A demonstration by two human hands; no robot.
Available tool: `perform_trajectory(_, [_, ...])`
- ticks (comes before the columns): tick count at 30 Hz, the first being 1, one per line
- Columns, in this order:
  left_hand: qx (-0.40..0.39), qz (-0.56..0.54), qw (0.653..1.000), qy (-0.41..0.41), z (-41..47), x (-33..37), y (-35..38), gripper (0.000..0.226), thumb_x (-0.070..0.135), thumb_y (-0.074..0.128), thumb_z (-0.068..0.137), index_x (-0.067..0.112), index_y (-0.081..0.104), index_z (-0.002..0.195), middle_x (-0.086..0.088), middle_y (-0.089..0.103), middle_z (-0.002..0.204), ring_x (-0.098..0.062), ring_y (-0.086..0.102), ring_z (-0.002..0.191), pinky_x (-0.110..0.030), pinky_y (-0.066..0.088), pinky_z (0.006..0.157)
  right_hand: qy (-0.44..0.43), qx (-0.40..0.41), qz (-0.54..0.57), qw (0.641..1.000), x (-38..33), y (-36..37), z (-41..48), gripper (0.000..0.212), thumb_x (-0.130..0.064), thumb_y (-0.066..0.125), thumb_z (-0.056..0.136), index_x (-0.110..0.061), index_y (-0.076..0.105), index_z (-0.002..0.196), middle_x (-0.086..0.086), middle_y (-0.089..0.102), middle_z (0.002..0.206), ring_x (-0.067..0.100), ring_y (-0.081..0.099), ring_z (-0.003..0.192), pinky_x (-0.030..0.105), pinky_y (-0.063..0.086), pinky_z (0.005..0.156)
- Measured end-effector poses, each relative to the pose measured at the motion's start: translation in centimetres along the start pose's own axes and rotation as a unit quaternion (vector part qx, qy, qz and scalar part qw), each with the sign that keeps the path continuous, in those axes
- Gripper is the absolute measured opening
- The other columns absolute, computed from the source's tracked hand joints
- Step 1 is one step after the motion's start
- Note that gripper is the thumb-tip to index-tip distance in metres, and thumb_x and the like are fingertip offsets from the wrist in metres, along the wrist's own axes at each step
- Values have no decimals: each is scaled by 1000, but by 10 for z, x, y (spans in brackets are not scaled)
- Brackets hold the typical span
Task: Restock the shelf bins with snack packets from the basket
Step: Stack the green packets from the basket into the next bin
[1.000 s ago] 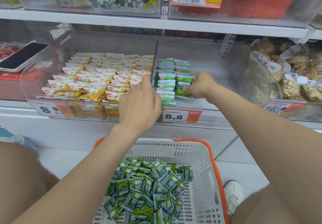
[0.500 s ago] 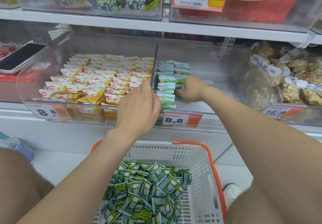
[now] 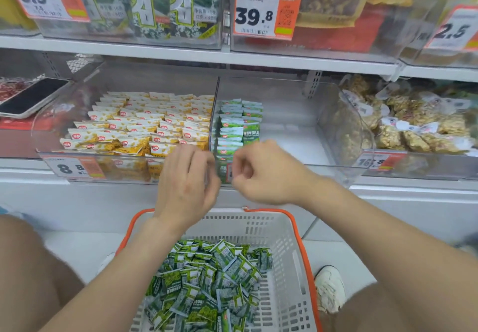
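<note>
Holding the left hand at mid-frame, fingers loosely bent, gripping nothing. Holding the right hand just beside it, fingers curled inward around nothing visible. Hovering both above the far rim of the basket, with the loose snack packets heaped in it at lower centre, and just below the stacked green packets in the clear shelf bin.

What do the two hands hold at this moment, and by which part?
Nothing that shows. The left hand is relaxed and blurred; the right hand has curled, empty fingers.
</note>
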State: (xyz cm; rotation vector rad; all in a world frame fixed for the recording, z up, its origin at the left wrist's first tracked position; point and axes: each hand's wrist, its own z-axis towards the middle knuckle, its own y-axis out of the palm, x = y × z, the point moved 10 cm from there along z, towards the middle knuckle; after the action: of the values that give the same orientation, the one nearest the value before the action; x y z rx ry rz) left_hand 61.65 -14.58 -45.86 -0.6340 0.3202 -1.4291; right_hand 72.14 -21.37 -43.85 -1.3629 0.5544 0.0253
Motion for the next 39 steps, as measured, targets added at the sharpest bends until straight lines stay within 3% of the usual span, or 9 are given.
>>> perform_trajectory(5, [-322,58,941,-85,-88,-39,82,13,38,47,94,27,45,100,5,56,59,-28,56,52,-36,48,47,-41,-225,-174,958,-3,105,-41,9,-25,56,87,-17,57,83,3,51,73,32,59,70,33,49,55])
perform_trajectory(8, [-424,64,892,-141,-138,-63,112,10,37,48,97,28,43,99,4,61,72,-27,60,65,-39,52,56,-67,-291,-243,923,-1,139,-53,13,-19,52,95,-15,46,84,2,38,72,28,49,68,30,34,55])
perform_trajectory(16, [-629,150,708,-284,-291,-125,158,20,18,55,101,14,63,119,-7,67,113,-27,68,100,-38,55,79,-88,-377,-256,886,6,190,-41,30,-3,50,94,-17,36,72,4,43,77,18,46,60,30,36,47])
perform_trajectory(20, [-702,128,623,-322,-366,-142,171,75,-6,54,96,12,22,161,-16,23,164,-36,55,133,-43,54,97,-102,-401,-272,869,6,215,-38,12,-3,50,96,-13,50,90,3,43,80,19,46,59,30,35,46])
perform_trajectory(22, [-708,119,619,-318,-380,-146,177,76,-9,54,95,11,21,161,-15,17,166,-37,51,137,-45,52,100,-110,-409,-269,865,4,222,-37,12,-6,51,98,-15,50,90,3,42,81,20,48,61,31,38,48])
perform_trajectory(27, [-689,106,646,-311,-384,-148,188,27,8,60,101,9,54,127,-12,59,127,-26,62,112,-31,46,76,-118,-415,-273,860,1,229,-32,7,-7,52,99,-14,56,97,3,45,83,19,50,60,30,39,47])
perform_trajectory(33, [-680,102,648,-328,-356,-147,177,13,11,56,98,14,53,86,-5,58,88,-19,61,78,-31,46,63,-107,-412,-270,864,-4,217,-31,9,-7,51,98,-12,58,101,3,48,84,18,47,59,29,35,45])
perform_trajectory(36, [-663,62,685,-296,-314,-140,169,14,22,59,101,8,60,100,-12,64,108,-29,62,98,-34,45,75,-90,-387,-248,884,-10,193,-28,8,-11,50,98,-14,55,92,4,48,84,18,47,61,29,35,48])
perform_trajectory(39, [-633,-26,715,-297,-264,-122,156,14,26,64,97,14,58,94,-7,59,93,-26,58,86,-37,42,73,-65,-347,-222,909,-13,161,-28,26,-16,50,100,-16,43,75,3,46,79,19,48,61,28,35,49])
